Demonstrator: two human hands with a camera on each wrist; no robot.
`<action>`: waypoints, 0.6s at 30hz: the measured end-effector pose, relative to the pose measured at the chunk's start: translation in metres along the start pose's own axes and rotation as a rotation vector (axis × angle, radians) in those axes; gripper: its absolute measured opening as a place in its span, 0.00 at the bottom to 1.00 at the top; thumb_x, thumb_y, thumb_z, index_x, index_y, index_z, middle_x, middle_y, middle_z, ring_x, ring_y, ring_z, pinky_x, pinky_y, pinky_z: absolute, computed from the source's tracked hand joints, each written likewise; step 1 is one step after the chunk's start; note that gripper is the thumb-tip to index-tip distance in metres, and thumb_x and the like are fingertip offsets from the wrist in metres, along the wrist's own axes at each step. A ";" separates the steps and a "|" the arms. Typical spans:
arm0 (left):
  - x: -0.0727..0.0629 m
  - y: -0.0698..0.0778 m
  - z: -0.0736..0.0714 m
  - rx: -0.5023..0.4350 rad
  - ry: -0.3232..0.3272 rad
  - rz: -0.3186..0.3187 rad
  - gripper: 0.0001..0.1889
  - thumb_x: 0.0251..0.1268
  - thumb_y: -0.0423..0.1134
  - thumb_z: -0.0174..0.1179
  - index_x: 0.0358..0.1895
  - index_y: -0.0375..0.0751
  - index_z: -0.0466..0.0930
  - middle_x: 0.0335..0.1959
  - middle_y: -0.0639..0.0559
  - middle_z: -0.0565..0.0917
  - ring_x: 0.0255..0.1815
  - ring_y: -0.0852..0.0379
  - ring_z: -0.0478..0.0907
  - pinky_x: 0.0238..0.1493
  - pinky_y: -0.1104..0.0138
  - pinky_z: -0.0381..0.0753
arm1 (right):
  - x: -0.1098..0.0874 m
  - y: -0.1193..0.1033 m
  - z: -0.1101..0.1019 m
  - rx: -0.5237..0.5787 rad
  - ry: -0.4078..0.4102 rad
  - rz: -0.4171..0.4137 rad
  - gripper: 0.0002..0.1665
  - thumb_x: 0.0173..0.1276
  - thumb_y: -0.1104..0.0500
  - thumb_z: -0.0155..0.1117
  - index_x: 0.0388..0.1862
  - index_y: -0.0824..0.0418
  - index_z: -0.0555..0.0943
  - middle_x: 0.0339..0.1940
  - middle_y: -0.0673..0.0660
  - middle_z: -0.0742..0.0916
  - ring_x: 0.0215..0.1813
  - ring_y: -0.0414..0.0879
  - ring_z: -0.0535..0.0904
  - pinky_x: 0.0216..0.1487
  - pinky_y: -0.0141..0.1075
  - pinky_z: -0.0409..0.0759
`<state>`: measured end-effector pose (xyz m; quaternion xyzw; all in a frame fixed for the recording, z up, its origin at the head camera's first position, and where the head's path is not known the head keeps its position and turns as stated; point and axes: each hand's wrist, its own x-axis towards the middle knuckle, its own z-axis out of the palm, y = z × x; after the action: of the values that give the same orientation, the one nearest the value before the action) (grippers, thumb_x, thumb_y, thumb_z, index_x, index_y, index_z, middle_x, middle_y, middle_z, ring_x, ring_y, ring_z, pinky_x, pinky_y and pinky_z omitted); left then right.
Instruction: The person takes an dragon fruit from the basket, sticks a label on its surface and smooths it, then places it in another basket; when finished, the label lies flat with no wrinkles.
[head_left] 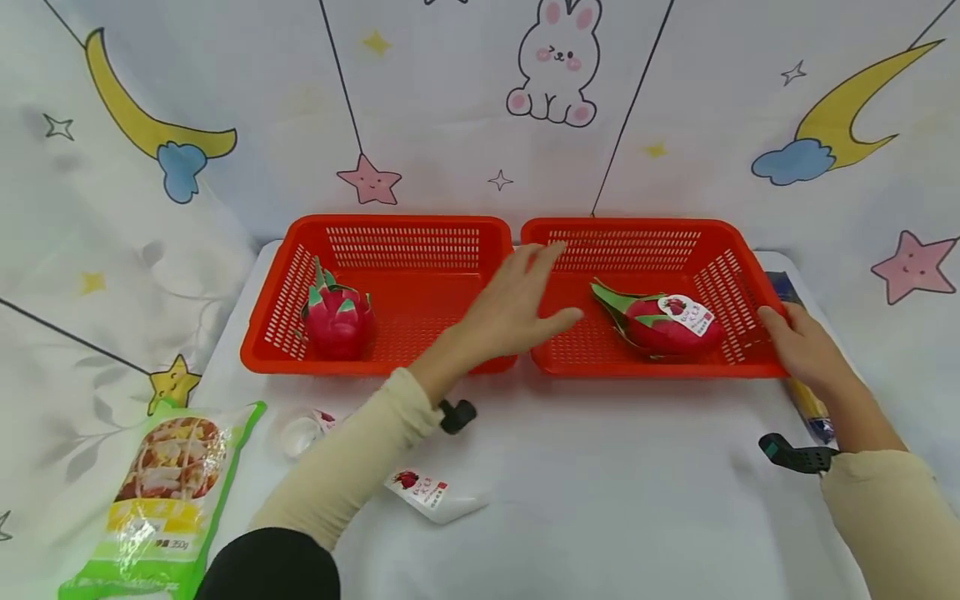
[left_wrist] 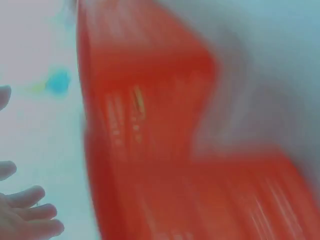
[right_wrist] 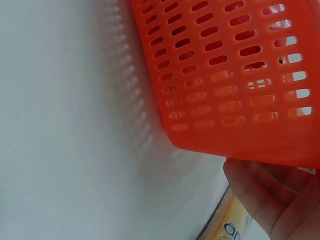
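Note:
My left hand (head_left: 517, 300) hovers over the inner ends of the two red baskets, fingers spread and nothing held. In the blurred left wrist view its fingers (left_wrist: 37, 212) stand apart from the red plastic. My right hand (head_left: 806, 346) grips the outer end of the right basket (head_left: 652, 371) by its rim. The right wrist view has this hand (right_wrist: 280, 200) at the edge of the slotted basket wall (right_wrist: 225, 100). Inside the right basket lies a dragon fruit (head_left: 667, 329) with a white label. Another dragon fruit (head_left: 340, 321) sits in the left basket (head_left: 382, 367).
A green food bag (head_left: 165, 492) lies at the table's left. Near my left forearm are a roll of labels (head_left: 300, 435) and a white piece with a printed label (head_left: 435, 496). A yellow and blue package (head_left: 810, 408) lies partly hidden beyond the right basket.

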<state>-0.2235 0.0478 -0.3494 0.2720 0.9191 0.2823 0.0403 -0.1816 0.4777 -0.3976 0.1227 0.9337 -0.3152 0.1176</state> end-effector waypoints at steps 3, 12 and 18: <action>-0.039 -0.051 -0.028 0.007 0.128 -0.111 0.45 0.68 0.58 0.63 0.82 0.50 0.51 0.78 0.44 0.60 0.78 0.47 0.59 0.72 0.48 0.72 | 0.003 0.001 0.000 -0.003 -0.011 -0.003 0.48 0.82 0.36 0.31 0.78 0.76 0.44 0.63 0.80 0.71 0.42 0.55 0.83 0.33 0.34 0.86; -0.154 -0.187 -0.086 0.090 0.428 -0.510 0.37 0.76 0.50 0.52 0.78 0.33 0.54 0.75 0.25 0.58 0.76 0.28 0.55 0.67 0.29 0.65 | 0.001 0.005 0.000 -0.017 -0.001 -0.016 0.47 0.82 0.37 0.32 0.77 0.76 0.47 0.60 0.79 0.72 0.37 0.48 0.82 0.32 0.31 0.83; -0.186 -0.216 -0.081 -0.150 0.419 -0.589 0.30 0.82 0.43 0.35 0.77 0.28 0.52 0.69 0.20 0.65 0.65 0.24 0.69 0.61 0.33 0.72 | 0.000 0.001 0.000 -0.021 -0.002 -0.025 0.45 0.83 0.38 0.32 0.76 0.76 0.48 0.61 0.80 0.71 0.41 0.53 0.83 0.32 0.30 0.82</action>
<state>-0.1870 -0.2394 -0.4135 -0.0718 0.9230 0.3749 -0.0493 -0.1817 0.4786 -0.3978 0.1094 0.9382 -0.3071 0.1161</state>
